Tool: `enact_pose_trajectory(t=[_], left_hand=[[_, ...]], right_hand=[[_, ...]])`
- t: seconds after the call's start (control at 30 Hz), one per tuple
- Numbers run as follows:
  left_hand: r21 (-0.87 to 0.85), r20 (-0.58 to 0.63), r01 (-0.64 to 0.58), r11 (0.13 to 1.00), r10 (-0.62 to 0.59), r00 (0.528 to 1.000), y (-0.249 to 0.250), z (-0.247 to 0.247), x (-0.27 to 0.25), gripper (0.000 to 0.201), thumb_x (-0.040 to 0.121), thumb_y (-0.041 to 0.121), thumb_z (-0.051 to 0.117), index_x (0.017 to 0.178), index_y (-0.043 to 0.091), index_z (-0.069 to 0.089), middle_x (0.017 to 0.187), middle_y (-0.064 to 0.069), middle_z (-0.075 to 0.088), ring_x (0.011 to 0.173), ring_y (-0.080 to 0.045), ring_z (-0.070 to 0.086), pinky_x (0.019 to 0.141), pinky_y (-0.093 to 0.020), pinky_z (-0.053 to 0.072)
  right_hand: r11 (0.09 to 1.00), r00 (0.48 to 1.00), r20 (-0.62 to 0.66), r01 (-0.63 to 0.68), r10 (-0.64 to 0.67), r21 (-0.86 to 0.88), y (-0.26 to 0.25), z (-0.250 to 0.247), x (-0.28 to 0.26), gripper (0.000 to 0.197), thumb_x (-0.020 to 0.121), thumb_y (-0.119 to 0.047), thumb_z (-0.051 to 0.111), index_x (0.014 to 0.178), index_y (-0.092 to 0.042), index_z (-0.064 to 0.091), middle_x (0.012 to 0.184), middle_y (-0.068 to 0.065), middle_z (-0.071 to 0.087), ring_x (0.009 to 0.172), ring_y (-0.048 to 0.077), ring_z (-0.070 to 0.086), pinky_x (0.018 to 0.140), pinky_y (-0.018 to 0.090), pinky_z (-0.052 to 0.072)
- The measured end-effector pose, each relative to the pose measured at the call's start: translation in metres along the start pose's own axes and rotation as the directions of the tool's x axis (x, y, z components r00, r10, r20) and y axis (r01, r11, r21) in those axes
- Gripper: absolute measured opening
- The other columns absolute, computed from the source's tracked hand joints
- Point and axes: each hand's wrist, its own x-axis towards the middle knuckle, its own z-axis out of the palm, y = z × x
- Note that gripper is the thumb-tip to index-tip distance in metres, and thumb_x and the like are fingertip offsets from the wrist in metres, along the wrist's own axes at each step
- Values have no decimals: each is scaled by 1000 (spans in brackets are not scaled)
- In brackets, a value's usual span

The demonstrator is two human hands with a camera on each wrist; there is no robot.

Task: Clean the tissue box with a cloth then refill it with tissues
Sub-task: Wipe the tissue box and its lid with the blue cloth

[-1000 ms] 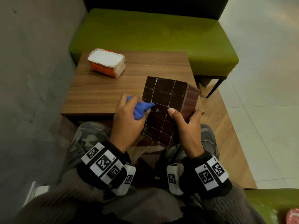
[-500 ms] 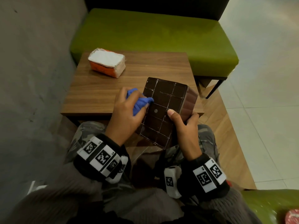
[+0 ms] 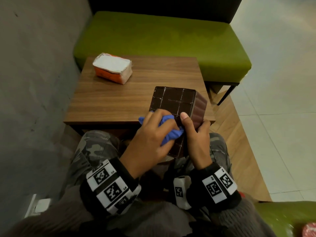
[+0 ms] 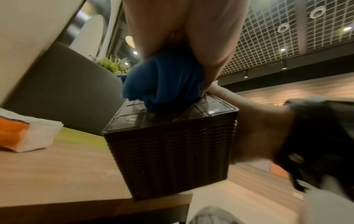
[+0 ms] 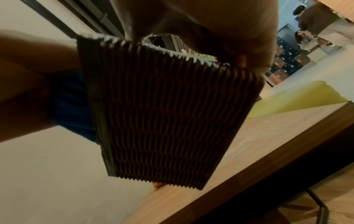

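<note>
Our left grip (image 3: 150,134) holds the bunched blue cloth (image 3: 168,132) against the gridded face of the brown tissue box (image 3: 177,103). Our right grip (image 3: 196,134) clasps the tilted box over the bench's (image 3: 119,100) near right edge. The tissue pack (image 3: 112,68) lies far left.

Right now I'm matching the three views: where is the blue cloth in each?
Head: the blue cloth sits centre, bunched in the left hand on the tissue box face.
Left wrist: upper centre, pressed onto the box.
Right wrist: left edge, behind the box.
Shared landmark: the ribbed brown tissue box.
</note>
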Motion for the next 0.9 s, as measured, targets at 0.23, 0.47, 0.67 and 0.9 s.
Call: enact_pose_trajectory(t=[0.23,0.47,0.67,0.9], left_hand=[[-53,-175,164,985,-171,970,-2,-1,19,12,82,26,56,87,16,54,101,1,48,93,-13,49,72,-25,45],[-157,-232,260,953,-291,928,-11,1,26,11,81,19,64,86,12,57,99,0,48,90,-16,51,73,-32,49],[-21,-12,15,1000,-15,1000,-9,9,-21,17,79,21,61,96,18,57,110,-1,50,102,-10,44,84,-19,36],[-78,-116,177,981,-185,976,-30,4,-17,17,82,28,56,94,16,57,109,2,46,103,-12,46,84,-21,42]], right_hand=[[999,1000,12,29,-29,-38,-2,4,-4,73,54,-77,57,107,-29,43,99,-15,62,93,4,62,86,35,52],[1000,999,39,-2,3,-10,2,5,-7,63,53,-77,59,98,-37,41,101,-16,60,95,2,61,84,31,51],[988,999,-4,-49,50,150,2,-5,12,67,54,-73,67,108,-39,44,119,-3,60,109,18,62,98,47,49],[971,995,14,-99,98,218,5,-9,13,99,52,-73,67,131,-18,41,124,2,59,111,21,63,97,49,51]])
